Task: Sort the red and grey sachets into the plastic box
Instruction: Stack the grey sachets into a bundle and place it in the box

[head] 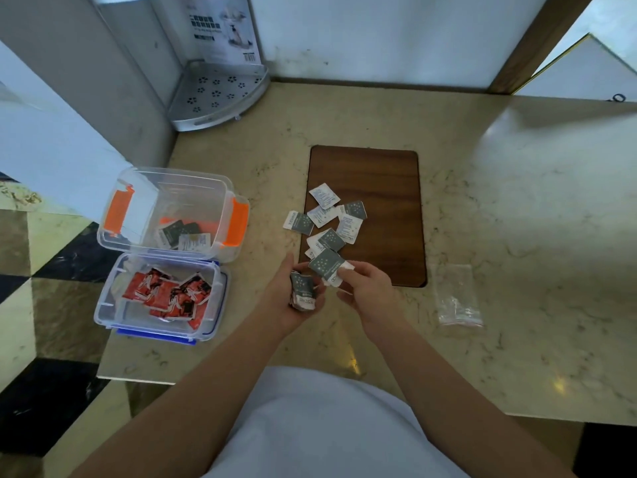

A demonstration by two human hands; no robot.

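A: Holding a small stack of grey sachets [302, 292], the left hand [293, 298] has its fingers curled round them, just above the tabletop [517, 219]

B: And the right hand [362, 291]?

A: It pinches one grey sachet [326, 265] by its white end, right beside the left hand's stack. Just beyond both hands, loose grey sachets [331, 219] lie scattered on a brown wooden board [386, 174], some grey side up, some showing a white printed back; one of them lies off the board's left edge

B: Can any writing be read?

A: No. There is a white dotted pattern on the grey faces and small print on the white backs, all too blurred to make out

B: Where are the boxes?

A: Well to the left of the left hand. The nearer one, a clear box with blue clips [162, 298], holds the red sachets [169, 294]. Touching its far side, a clear box with orange clips [172, 215] holds a few grey sachets. To the right of the right hand lies a clear plastic bag [456, 294]. Far beyond the boxes stands a grey perforated corner tray [220, 94] under a labelled panel, its print unreadable
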